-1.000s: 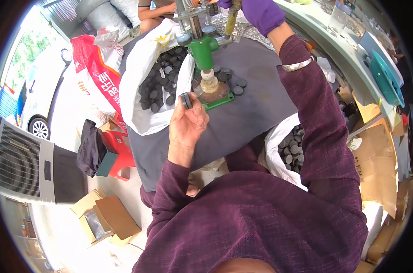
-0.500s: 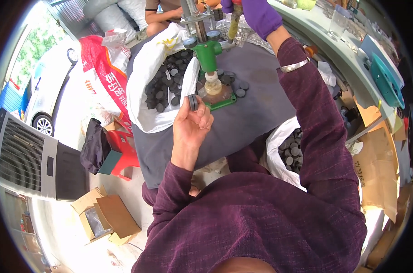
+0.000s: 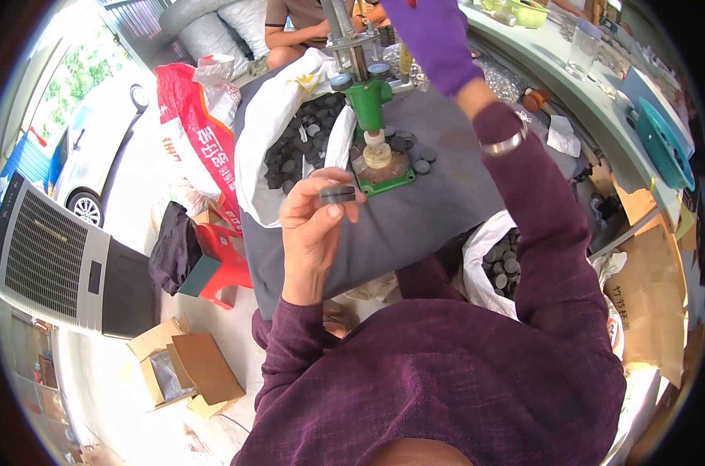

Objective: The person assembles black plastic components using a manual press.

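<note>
Table (image 3: 461, 182) carried white bag (image 3: 251, 167) along left edge beside green press (image 3: 366, 105), likely for reach; purple-gloved right hand's (image 3: 438, 50) grip unreadable, left hand (image 3: 310, 225) pinched black disc (image 3: 337, 194) toward near-left corner, likely keeping it handy.

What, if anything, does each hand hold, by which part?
The left hand holds a dark disc, thumb at its lower edge, finger contacts partly hidden. The right hand is cropped; its hold cannot be told.

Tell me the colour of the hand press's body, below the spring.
The press body is green, clearest in the head view.
</note>
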`<state>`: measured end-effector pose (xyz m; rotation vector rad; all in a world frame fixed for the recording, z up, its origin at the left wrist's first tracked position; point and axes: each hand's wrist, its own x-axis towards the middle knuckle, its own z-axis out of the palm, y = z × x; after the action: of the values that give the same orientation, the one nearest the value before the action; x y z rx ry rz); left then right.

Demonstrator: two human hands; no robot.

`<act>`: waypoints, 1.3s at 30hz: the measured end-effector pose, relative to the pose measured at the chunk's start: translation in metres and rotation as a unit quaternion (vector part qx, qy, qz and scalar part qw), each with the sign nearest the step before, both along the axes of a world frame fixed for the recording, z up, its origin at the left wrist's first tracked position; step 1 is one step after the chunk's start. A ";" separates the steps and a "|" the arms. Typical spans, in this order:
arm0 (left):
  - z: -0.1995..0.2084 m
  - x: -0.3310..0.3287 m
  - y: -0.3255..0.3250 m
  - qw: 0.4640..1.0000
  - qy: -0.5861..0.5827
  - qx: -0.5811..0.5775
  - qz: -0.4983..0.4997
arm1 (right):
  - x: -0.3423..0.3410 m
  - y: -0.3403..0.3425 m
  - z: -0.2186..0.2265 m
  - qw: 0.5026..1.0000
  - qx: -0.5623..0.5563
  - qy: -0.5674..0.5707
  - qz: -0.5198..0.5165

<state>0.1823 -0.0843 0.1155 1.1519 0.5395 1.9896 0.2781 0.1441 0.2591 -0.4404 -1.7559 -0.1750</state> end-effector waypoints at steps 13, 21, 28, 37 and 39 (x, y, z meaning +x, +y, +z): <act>0.008 0.027 -0.020 0.997 0.034 0.026 0.069 | 0.052 -0.159 -0.108 0.921 -0.108 0.008 0.373; 0.028 0.047 -0.040 0.966 0.145 0.069 0.204 | 0.067 -0.165 -0.106 0.906 -0.089 -0.020 0.414; 0.053 0.038 -0.059 0.776 0.507 0.130 0.351 | 0.076 -0.179 -0.106 0.882 -0.072 -0.081 0.458; 0.051 0.055 -0.071 0.738 0.506 0.158 0.418 | 0.088 -0.190 -0.088 0.876 -0.048 -0.079 0.473; 0.052 0.057 -0.071 0.744 0.501 0.157 0.413 | 0.092 -0.194 -0.091 0.881 -0.059 -0.091 0.460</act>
<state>0.2393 -0.1557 0.1671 2.5593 1.5081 1.9913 0.3699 -0.0497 0.1682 0.3702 -1.9853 0.5908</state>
